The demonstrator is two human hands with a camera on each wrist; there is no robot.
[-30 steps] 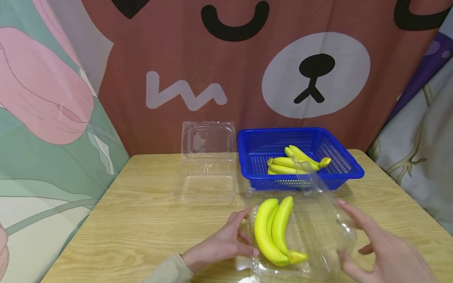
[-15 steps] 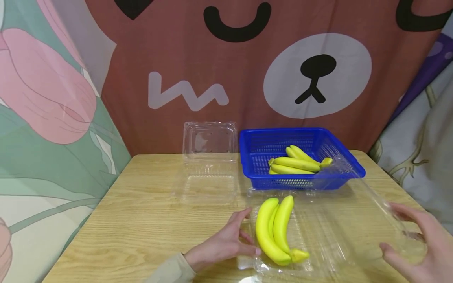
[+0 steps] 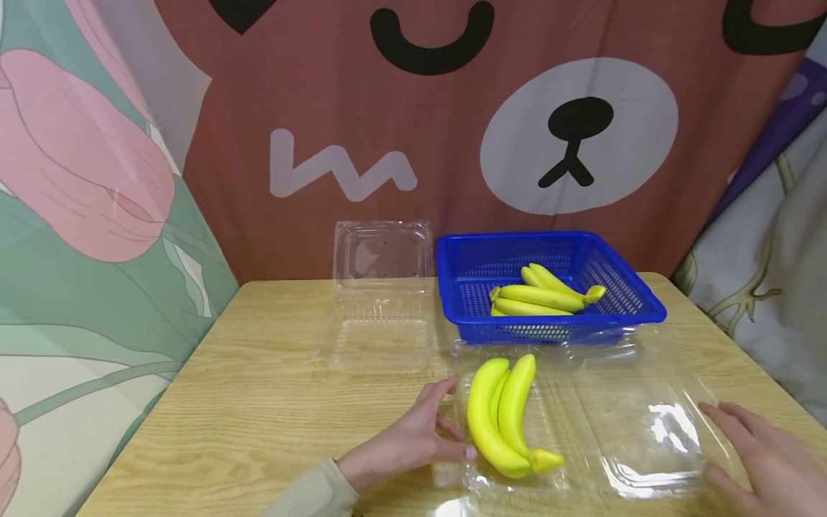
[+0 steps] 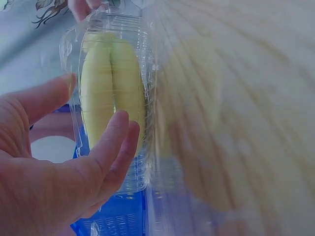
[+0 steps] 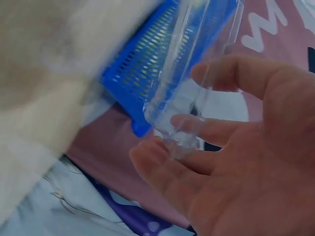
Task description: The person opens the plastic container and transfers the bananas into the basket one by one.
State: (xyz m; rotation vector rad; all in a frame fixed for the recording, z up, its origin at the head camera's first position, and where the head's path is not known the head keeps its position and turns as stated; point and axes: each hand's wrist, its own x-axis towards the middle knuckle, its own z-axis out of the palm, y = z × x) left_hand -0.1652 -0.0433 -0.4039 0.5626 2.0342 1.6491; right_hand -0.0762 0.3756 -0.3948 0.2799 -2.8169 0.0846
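A bunch of yellow bananas (image 3: 484, 424) lies in the left half of a clear plastic clamshell container (image 3: 555, 409). Its lid (image 3: 639, 416) is laid out flat to the right. My left hand (image 3: 410, 434) touches the container's left side with thumb and fingers spread apart; the left wrist view shows those fingers against the clear wall, the bananas (image 4: 98, 88) behind it. At the lid's right edge is my right hand (image 3: 765, 456). In the right wrist view, the right hand (image 5: 246, 132) holds the lid's edge between thumb and fingers.
Behind the container stands a blue perforated basket (image 3: 549, 319) with more bananas (image 3: 536, 298) inside. To its left, a second clear clamshell (image 3: 381, 345) sits with its lid raised. Everything is on a wooden table (image 3: 278, 402), with printed cloth (image 3: 355, 143) hanging at the back.
My right hand has swung the lid from nearly upright over to the right and down to the table. The left hand and the bananas in the container have stayed put.
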